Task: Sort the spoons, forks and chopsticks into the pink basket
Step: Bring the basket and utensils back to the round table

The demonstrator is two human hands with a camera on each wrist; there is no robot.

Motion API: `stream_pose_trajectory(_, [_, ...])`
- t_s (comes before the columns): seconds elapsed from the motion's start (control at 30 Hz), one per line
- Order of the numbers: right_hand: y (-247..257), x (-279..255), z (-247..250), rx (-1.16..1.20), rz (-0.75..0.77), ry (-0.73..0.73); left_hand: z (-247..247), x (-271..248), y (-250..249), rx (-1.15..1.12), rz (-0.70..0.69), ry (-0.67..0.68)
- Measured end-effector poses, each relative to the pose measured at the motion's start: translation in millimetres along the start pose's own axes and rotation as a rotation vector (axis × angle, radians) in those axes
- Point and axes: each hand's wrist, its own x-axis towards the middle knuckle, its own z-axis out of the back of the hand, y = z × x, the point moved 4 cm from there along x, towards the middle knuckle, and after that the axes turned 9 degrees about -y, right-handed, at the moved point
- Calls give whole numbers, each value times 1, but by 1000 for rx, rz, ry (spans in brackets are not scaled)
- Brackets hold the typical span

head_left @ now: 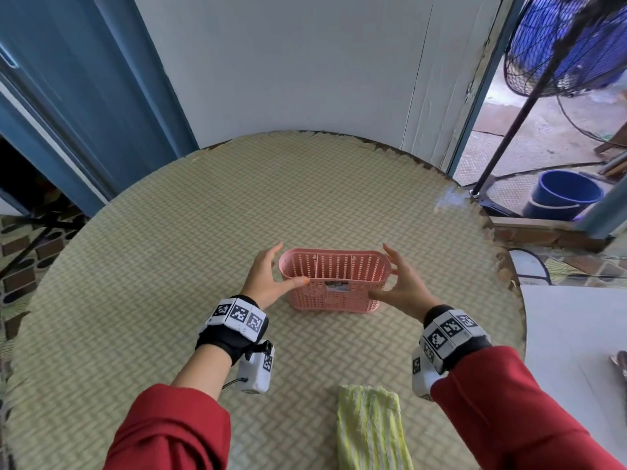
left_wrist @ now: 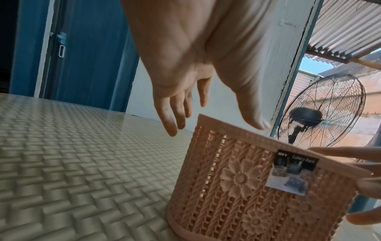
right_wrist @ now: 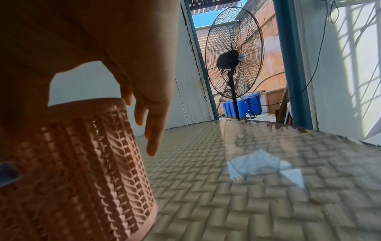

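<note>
Round woven-pattern surface (head_left: pixel 203 232) before a white wall, with a blue door at left and a standing fan (right_wrist: pixel 235 53) in the open doorway at right. Pink basket (head_left: pixel 334 286) stands upright near the middle of the surface, its interior split by a divider, a printed label (left_wrist: pixel 288 172) on its near wall. Left hand (head_left: pixel 268 276) flanks the basket's left end, fingers spread and straight, thumb lying along the near rim. Right hand (head_left: pixel 403 283) flanks the right end, fingers likewise spread and relaxed; whether they touch the wall cannot be told. Folded yellow-green cloth (head_left: pixel 369 429) lies on the near edge of the surface. Both forearms wear red sleeves (head_left: pixel 169 432).
</note>
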Motion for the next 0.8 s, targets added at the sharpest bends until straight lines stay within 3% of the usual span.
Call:
stream_pose_trajectory(0.13, [0, -15, 19, 40, 12, -91, 9, -20, -27, -23, -160, -251])
stream_pose_trajectory(0.23, [-5, -38, 42, 58, 67, -196, 0, -48, -58, -85, -277, -300])
stream_pose_trajectory(0.4, [-36, -108, 85, 111, 84, -376, -65, -113, -101, -190, -331, -49])
stream_pose_trajectory(0.5, [-74, -160, 106, 73, 11, -344, -125, -158, -119, -202, -319, 160])
stream_pose_trajectory(0.7, [-185, -264, 148, -2, -243, -334, -249, -248, -151, -124, -329, 514])
stream_pose_trajectory(0.8, [-242, -309, 175, 9, -388, -327, -306, -284, -169, -72, -335, 629])
